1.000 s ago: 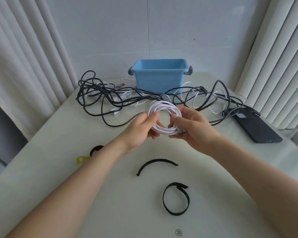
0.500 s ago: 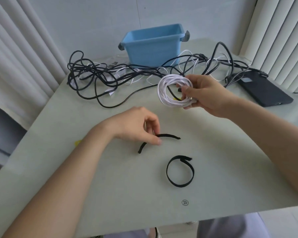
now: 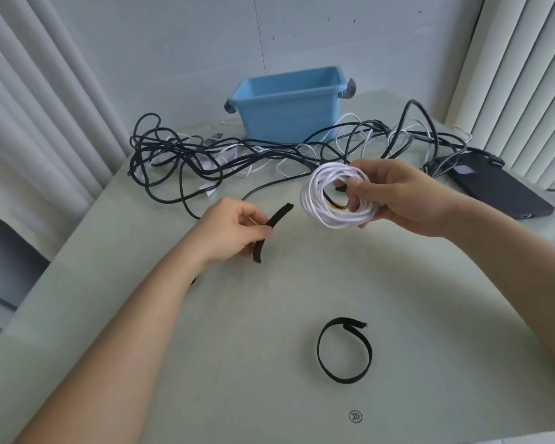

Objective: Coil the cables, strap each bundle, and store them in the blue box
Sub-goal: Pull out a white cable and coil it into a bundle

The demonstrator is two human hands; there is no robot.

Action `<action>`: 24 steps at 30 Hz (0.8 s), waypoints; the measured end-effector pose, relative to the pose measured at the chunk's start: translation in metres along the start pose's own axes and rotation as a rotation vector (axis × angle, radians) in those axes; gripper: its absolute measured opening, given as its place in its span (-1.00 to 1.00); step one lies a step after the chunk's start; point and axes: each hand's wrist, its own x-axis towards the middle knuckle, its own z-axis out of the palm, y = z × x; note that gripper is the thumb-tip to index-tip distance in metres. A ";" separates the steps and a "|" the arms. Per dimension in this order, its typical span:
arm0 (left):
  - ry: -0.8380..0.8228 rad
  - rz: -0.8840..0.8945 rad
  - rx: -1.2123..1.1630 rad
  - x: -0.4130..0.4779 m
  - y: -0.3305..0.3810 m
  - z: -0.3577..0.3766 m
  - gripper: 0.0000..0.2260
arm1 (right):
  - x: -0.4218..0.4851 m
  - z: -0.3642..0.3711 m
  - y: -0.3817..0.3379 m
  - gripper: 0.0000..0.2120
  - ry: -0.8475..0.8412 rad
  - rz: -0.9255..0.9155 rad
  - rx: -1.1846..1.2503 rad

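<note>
My right hand (image 3: 401, 197) grips a coiled white cable (image 3: 318, 200) above the middle of the table, thumb through the coil. To its left, my left hand (image 3: 228, 232) pinches a black strap (image 3: 274, 222), lifted off the table and a short way from the coil. A second black strap (image 3: 345, 350), closed into a loop, lies on the table nearer to me. The blue box (image 3: 289, 107) stands at the back of the table, open on top. In front of it sprawls a tangle of black and white cables (image 3: 237, 152).
A dark flat device (image 3: 500, 190) lies at the right edge of the pale green table (image 3: 269, 315). Part of another black strap (image 3: 193, 281) peeks out under my left forearm. Curtains hang on both sides, with a wall behind the box.
My left hand let go of the coil, reached down to the open strap and lifted it toward the coil. My right hand kept the coil alone.
</note>
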 end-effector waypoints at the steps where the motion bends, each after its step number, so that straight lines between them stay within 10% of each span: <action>1: -0.003 -0.011 -0.015 -0.001 0.001 0.001 -0.98 | -0.002 0.002 -0.003 -0.87 -0.052 -0.004 0.015; 24: -0.418 0.049 -0.624 -0.015 0.023 0.009 -0.54 | -0.001 0.033 0.005 -0.88 -0.024 -0.020 -0.082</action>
